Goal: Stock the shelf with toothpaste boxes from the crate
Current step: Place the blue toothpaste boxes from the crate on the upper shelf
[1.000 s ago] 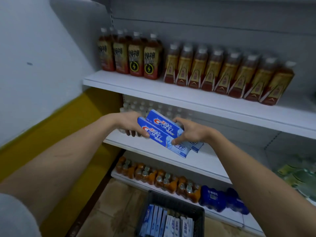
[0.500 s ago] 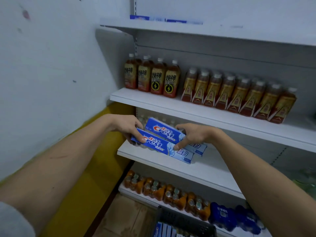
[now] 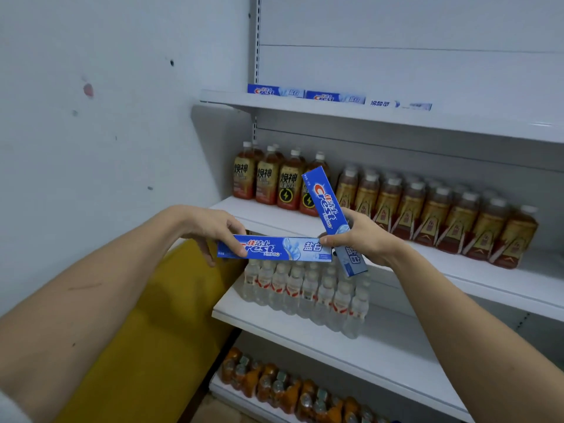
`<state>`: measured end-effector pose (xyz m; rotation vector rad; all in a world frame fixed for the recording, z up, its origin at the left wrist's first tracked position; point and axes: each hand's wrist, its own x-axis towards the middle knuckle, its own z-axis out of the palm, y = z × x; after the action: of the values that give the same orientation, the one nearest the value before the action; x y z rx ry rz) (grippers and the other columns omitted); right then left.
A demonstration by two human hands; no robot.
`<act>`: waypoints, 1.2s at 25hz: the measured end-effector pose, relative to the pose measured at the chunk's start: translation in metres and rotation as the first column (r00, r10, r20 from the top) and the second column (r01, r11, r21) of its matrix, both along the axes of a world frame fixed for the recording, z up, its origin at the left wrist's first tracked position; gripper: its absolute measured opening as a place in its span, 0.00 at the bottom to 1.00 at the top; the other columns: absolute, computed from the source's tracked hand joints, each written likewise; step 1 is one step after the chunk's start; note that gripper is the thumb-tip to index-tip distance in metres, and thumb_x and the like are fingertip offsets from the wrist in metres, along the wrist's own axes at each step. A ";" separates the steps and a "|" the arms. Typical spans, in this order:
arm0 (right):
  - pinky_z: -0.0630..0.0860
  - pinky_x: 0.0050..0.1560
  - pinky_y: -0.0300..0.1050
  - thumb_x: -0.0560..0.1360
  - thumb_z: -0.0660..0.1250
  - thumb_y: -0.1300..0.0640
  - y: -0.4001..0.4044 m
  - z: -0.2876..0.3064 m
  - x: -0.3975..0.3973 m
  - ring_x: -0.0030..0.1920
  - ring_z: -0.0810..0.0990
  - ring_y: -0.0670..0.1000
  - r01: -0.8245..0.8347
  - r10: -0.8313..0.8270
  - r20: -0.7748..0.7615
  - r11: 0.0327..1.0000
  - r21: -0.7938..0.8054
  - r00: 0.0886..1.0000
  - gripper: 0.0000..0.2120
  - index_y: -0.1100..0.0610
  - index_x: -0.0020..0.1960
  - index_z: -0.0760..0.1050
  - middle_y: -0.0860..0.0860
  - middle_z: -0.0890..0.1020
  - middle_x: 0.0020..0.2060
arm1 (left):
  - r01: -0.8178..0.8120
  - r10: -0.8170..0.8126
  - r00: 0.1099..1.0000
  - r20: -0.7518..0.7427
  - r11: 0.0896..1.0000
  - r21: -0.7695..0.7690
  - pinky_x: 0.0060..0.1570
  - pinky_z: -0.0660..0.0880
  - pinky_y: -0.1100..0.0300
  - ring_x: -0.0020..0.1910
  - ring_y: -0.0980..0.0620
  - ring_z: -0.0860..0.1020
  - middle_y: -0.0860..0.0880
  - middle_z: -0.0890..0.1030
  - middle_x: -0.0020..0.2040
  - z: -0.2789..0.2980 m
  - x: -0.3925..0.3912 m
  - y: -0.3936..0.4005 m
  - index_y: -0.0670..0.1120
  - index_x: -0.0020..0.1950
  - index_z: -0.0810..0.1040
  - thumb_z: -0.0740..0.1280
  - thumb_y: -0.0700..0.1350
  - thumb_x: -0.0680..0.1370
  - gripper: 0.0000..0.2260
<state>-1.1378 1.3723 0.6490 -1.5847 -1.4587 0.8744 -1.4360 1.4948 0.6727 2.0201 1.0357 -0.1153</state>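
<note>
My left hand (image 3: 213, 230) grips the left end of a blue Crest toothpaste box (image 3: 283, 248) held level in front of the shelves. A second blue Crest box (image 3: 328, 209) stands tilted, nearly upright, gripped near its lower half by my right hand (image 3: 360, 236), whose fingertips also touch the right end of the level box. On the top shelf (image 3: 335, 112) lie three toothpaste boxes in a row: two blue ones (image 3: 276, 91) (image 3: 335, 97) and a paler one (image 3: 399, 104). The crate is out of view.
Brown tea bottles (image 3: 396, 209) fill the second shelf. A pack of clear water bottles (image 3: 305, 291) sits on the third shelf, orange bottles (image 3: 274, 386) on the lowest. A white wall (image 3: 106, 117) and a yellow panel (image 3: 146, 346) close off the left side.
My view has tilted up, bringing the top shelf in and losing the crate. The two boxes, stacked together before, have separated: one held level by my left hand, the other swung upright in my right.
</note>
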 end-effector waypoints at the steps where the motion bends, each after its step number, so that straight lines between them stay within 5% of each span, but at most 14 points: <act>1: 0.80 0.57 0.57 0.67 0.79 0.60 0.006 0.009 0.004 0.51 0.84 0.55 -0.007 0.007 -0.001 1.000 0.013 1.000 0.26 0.56 0.61 0.72 0.54 0.85 0.50 | 0.024 -0.023 0.998 -0.057 0.999 0.022 0.42 0.82 0.50 0.47 0.49 0.82 0.46 0.82 0.53 0.007 0.014 0.000 0.51 0.55 0.80 0.78 0.52 0.69 0.17; 5: 0.82 0.52 0.52 0.67 0.79 0.61 0.034 0.049 0.027 0.49 0.84 0.56 -0.055 0.050 0.080 0.996 0.068 0.996 0.23 0.57 0.59 0.73 0.58 0.84 0.50 | 0.097 -0.057 0.970 -0.237 0.983 0.159 0.40 0.83 0.50 0.51 0.47 0.80 0.48 0.79 0.53 0.034 0.067 0.015 0.55 0.55 0.77 0.78 0.57 0.67 0.21; 9: 0.80 0.42 0.41 0.68 0.79 0.54 0.049 0.090 0.052 0.46 0.84 0.52 -0.077 0.045 0.296 0.992 0.099 0.954 0.22 0.55 0.57 0.74 0.51 0.84 0.48 | 0.107 -0.041 0.970 -0.238 0.956 0.272 0.42 0.83 0.51 0.48 0.49 0.82 0.49 0.82 0.49 0.078 0.086 0.044 0.55 0.53 0.78 0.76 0.61 0.68 0.18; 12: 0.78 0.42 0.39 0.69 0.77 0.51 0.057 0.128 0.066 0.44 0.83 0.49 -0.103 0.038 0.386 0.983 0.151 0.922 0.20 0.54 0.57 0.75 0.50 0.84 0.48 | 0.010 0.046 0.988 -0.144 0.932 0.364 0.36 0.82 0.51 0.44 0.48 0.81 0.47 0.81 0.45 0.123 0.083 0.058 0.57 0.51 0.80 0.77 0.59 0.68 0.15; 17: 0.81 0.38 0.42 0.72 0.71 0.41 0.078 0.199 0.083 0.38 0.83 0.46 -0.075 -0.044 0.406 0.960 0.271 0.913 0.24 0.52 0.59 0.69 0.49 0.84 0.46 | -0.148 0.152 0.988 0.031 0.861 0.487 0.32 0.80 0.52 0.39 0.48 0.81 0.44 0.83 0.44 0.193 0.075 0.079 0.50 0.52 0.80 0.71 0.67 0.61 0.28; 21: 0.83 0.37 0.47 0.72 0.69 0.38 0.113 0.251 0.096 0.37 0.85 0.53 -0.011 -0.115 0.383 0.950 0.312 0.916 0.25 0.55 0.59 0.69 0.55 0.84 0.47 | -0.280 0.199 0.959 0.203 0.792 0.542 0.32 0.80 0.51 0.39 0.46 0.81 0.42 0.83 0.45 0.229 0.079 0.110 0.51 0.54 0.76 0.66 0.66 0.69 0.23; 27: 0.77 0.40 0.45 0.73 0.68 0.38 0.185 0.291 0.117 0.38 0.81 0.51 0.118 -0.324 0.592 0.926 0.360 0.738 0.22 0.53 0.58 0.72 0.52 0.81 0.46 | -0.290 0.181 0.954 0.240 0.759 0.583 0.42 0.72 0.56 0.39 0.50 0.76 0.47 0.81 0.44 0.252 0.094 0.192 0.57 0.56 0.74 0.67 0.75 0.60 0.32; 30: 0.80 0.47 0.49 0.72 0.70 0.40 0.232 0.303 0.130 0.41 0.82 0.54 0.153 -0.355 0.674 0.927 0.341 0.648 0.23 0.53 0.59 0.73 0.53 0.81 0.49 | -0.257 0.155 0.965 0.212 0.727 0.637 0.42 0.72 0.57 0.40 0.50 0.75 0.46 0.80 0.52 0.261 0.106 0.248 0.53 0.58 0.73 0.66 0.62 0.75 0.17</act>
<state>-1.0076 1.6046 0.9523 -1.9771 -1.7084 -0.1807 -1.3301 1.7429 0.9341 2.4622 1.3236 0.6002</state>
